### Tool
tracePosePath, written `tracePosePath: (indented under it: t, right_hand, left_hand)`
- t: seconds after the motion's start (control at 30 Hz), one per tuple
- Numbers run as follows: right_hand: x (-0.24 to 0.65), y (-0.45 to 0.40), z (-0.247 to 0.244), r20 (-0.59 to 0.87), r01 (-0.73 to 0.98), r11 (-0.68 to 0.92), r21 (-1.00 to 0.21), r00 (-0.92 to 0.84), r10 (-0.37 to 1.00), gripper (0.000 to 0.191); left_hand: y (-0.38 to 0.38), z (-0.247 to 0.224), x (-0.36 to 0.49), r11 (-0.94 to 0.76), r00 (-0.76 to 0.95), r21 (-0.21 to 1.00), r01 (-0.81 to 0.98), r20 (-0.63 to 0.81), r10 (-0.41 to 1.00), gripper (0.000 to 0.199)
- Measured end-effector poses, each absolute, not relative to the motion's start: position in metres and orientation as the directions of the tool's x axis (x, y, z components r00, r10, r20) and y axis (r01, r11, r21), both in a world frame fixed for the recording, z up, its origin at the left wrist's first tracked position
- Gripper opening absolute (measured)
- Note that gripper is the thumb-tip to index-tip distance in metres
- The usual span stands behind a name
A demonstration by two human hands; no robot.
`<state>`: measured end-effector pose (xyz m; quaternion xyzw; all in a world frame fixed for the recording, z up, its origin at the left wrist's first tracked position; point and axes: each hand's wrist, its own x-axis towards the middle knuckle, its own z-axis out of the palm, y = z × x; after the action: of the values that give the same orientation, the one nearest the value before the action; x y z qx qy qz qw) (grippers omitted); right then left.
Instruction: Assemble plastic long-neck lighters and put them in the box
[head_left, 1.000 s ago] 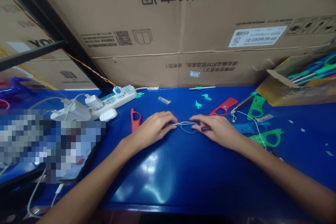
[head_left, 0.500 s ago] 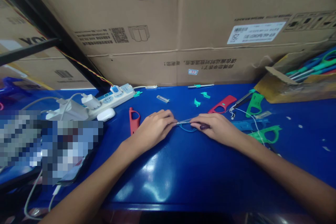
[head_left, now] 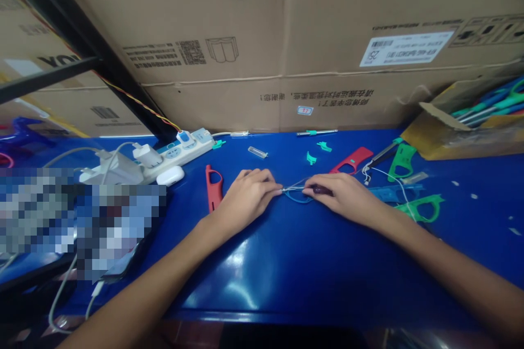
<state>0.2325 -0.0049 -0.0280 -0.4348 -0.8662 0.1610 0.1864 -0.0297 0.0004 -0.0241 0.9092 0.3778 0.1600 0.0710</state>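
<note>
Over the middle of the blue table, my left hand (head_left: 252,196) pinches one end of some thin white wires (head_left: 292,188). The wires stretch across to my right hand (head_left: 346,196), whose closed fingers grip them near a dark, rounded piece (head_left: 322,190). What that dark piece belongs to is hidden in the palm. Just under the wires lies a blue plastic loop (head_left: 298,199). A red plastic shell (head_left: 213,190) is left of my left hand, and another red shell (head_left: 356,160) lies beyond my right hand.
Green shells (head_left: 402,162), a blue shell (head_left: 395,193) and a clear piece (head_left: 257,152) lie around. A white power strip (head_left: 192,148) with chargers and a screen device (head_left: 123,234) are left. A carton (head_left: 462,144) of parts stands right, before a large cardboard box (head_left: 245,98).
The whole view has shifted slightly, with the scene sitting a little further right. Both hands keep their pinch on the wires, with hardly any other movement.
</note>
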Motion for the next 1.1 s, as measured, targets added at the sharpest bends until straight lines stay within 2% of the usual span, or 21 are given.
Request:
tracePosePath:
  t: [0.13,0.47,0.7,0.9,1.1]
  right_hand:
    - [0.232,-0.005,-0.029,0.187,0.711,0.568,-0.415,-0.545,0.818,0.025]
    - [0.237,-0.004,-0.027,0.18,0.702,0.624,-0.344,-0.603,0.777,0.032]
    - [0.241,-0.005,-0.014,0.145,0.714,0.665,-0.221,-0.65,0.746,0.033]
    - [0.241,-0.006,-0.013,0.102,0.727,0.644,-0.239,-0.641,0.761,0.032]
    - [0.241,-0.005,-0.012,0.07,0.75,0.584,-0.31,-0.594,0.801,0.035]
  left_hand:
    - [0.004,-0.026,-0.032,-0.689,0.654,0.346,0.636,0.232,0.72,0.023]
    - [0.006,-0.025,-0.033,-0.679,0.651,0.374,0.632,0.218,0.727,0.015]
    - [0.006,-0.023,-0.033,-0.73,0.709,0.339,0.594,0.208,0.674,0.017]
    - [0.005,-0.02,-0.035,-0.799,0.787,0.274,0.535,0.182,0.589,0.03]
    - [0.006,-0.022,-0.035,-0.796,0.783,0.278,0.538,0.185,0.594,0.033]
